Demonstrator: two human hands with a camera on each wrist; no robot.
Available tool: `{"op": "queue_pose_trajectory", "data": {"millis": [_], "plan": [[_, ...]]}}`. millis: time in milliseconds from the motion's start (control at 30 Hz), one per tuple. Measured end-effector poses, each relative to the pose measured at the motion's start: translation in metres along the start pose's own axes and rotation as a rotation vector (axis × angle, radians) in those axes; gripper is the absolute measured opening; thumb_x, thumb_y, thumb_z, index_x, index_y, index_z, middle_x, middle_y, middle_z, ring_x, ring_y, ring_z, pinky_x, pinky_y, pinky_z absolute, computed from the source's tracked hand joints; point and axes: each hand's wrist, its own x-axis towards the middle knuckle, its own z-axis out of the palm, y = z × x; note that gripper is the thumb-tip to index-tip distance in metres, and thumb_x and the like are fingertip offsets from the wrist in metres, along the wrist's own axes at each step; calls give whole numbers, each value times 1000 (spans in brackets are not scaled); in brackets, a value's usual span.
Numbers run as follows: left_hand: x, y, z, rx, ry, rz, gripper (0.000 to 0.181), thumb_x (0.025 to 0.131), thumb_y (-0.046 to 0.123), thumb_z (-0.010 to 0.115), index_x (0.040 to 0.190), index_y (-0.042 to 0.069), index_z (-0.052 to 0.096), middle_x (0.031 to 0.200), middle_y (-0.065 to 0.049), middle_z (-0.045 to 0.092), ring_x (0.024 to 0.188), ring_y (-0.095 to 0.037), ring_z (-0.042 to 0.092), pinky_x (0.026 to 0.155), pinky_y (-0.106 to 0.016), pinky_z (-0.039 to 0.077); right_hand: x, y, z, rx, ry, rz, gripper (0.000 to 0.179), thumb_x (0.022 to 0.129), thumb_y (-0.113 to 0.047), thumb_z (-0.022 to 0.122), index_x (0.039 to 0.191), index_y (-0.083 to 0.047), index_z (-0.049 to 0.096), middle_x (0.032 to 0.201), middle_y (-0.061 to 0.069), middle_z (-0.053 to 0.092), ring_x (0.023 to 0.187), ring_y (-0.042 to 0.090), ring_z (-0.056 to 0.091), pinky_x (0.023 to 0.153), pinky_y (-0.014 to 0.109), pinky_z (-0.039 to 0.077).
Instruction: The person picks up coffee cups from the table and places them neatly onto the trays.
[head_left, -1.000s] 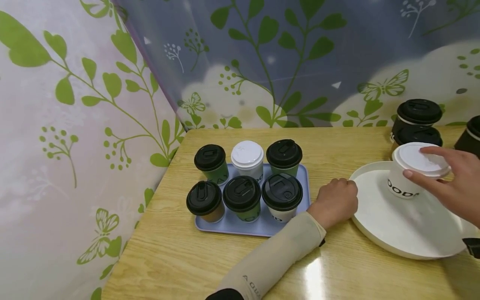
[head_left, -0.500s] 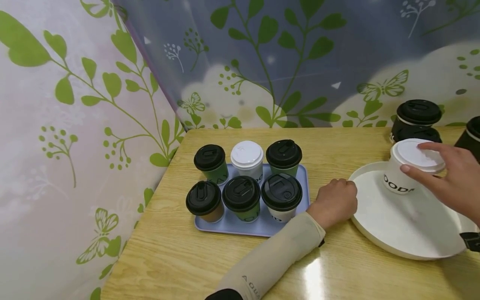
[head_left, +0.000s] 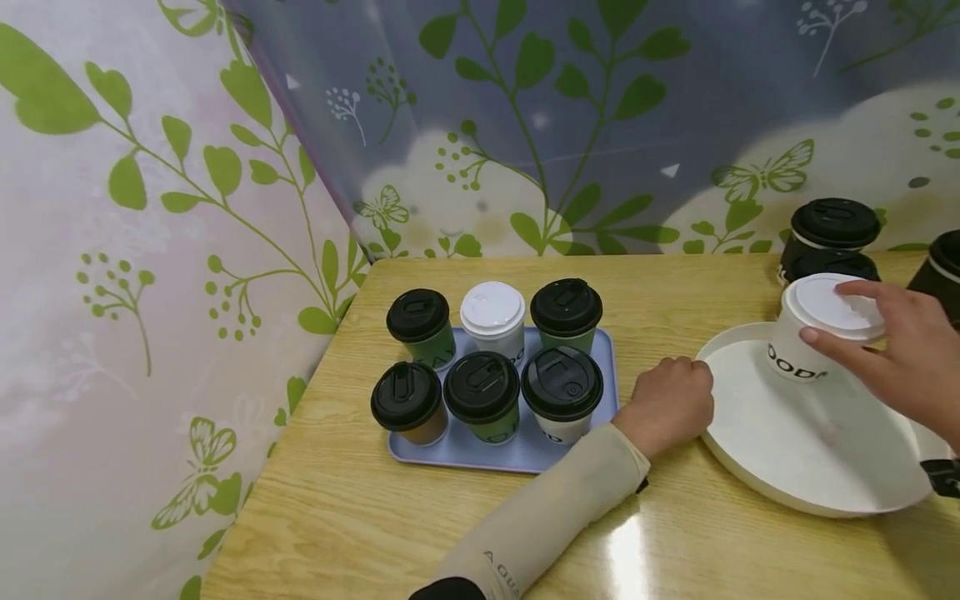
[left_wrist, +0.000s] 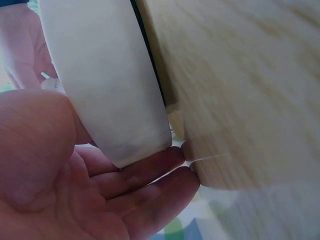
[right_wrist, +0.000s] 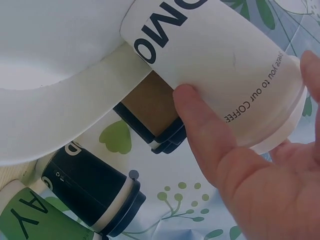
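My right hand [head_left: 911,358] grips a white paper coffee cup [head_left: 795,350] near its white lid [head_left: 828,302], fingertips on the lid and thumb at its edge. The cup stands upright over the back of a round white tray [head_left: 810,458]; whether its base touches the tray I cannot tell. In the right wrist view, a finger lies along the wall of the lettered cup [right_wrist: 215,65]. At the tray's left rim is my left hand [head_left: 670,406]. The left wrist view shows its curled fingers [left_wrist: 150,172] holding the tray's side wall [left_wrist: 105,75] from below.
A blue rectangular tray [head_left: 468,457] left of my forearm carries two rows of lidded cups, including a white-lidded cup [head_left: 492,317]. Behind the round tray stand more cups, among them a black cup [head_left: 832,225]; another dark cup [head_left: 941,271] is at the right edge.
My right hand and the white cup have shifted slightly back and left over the round tray, mostly in the first half second. The left hand stays at the rim.
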Motion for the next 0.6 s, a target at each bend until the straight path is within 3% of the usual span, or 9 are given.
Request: {"op": "queue_pose_trajectory", "data": {"millis": [267,433,567,600], "plan": [[0,0,-1,-20,-12,-7,19,105,26,54,105,18,71,100,5,66,90,-9,60,65,-32,53,-1,4,1,10,-11,0,77,100,-45,66,153,0,32,156,45,10,141,62,13,104,81,22],[1,-1,0,-19,-10,-8,19,105,26,54,105,18,71,100,4,66,90,-9,60,65,-32,53,-2,3,-2,-31,-6,27,82,102,-53,58,158,-2,28,157,43,7,144,62,11,107,79,22],[1,-1,1,-23,-11,-12,19,105,26,54,106,19,71,101,5,66,90,-9,59,65,-33,53,15,36,7,-20,46,17,82,106,-60,44,162,-3,23,162,38,6,150,57,5,116,73,9],[0,-1,1,-21,-12,-14,19,104,26,54,106,19,71,101,5,66,90,-9,59,65,-33,53,21,47,11,-16,68,16,82,107,-61,39,163,-4,22,164,36,7,151,55,5,115,74,12]]}}
